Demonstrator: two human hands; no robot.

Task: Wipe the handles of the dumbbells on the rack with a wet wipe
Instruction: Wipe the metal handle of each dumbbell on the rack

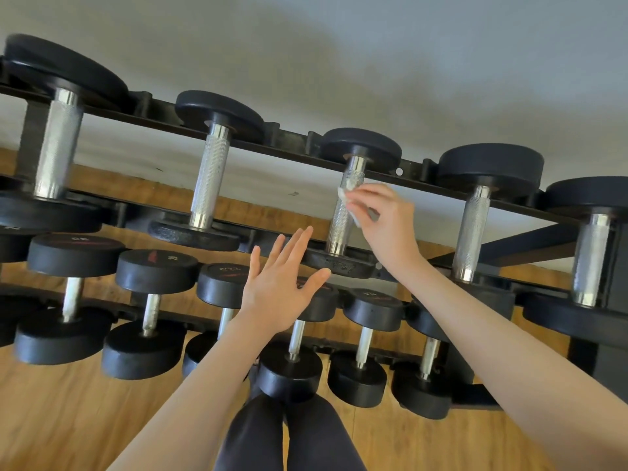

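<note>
i see my right hand (380, 215) pinching the wet wipe (350, 195) against the middle dumbbell handle (341, 215), neighbouring handles well apart either side. my left hand (278, 287) hovers flat, fingers spread, holding nothing, before the lower rack (475, 392).

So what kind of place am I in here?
Most likely a gym or home workout room: a two-tier dumbbell rack against a plain wall, black dumbbells with knurled steel handles, and a wood floor.

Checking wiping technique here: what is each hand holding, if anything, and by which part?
The right hand pinches the wet wipe by its bunched middle, against a dumbbell handle. The left hand holds nothing.
</note>
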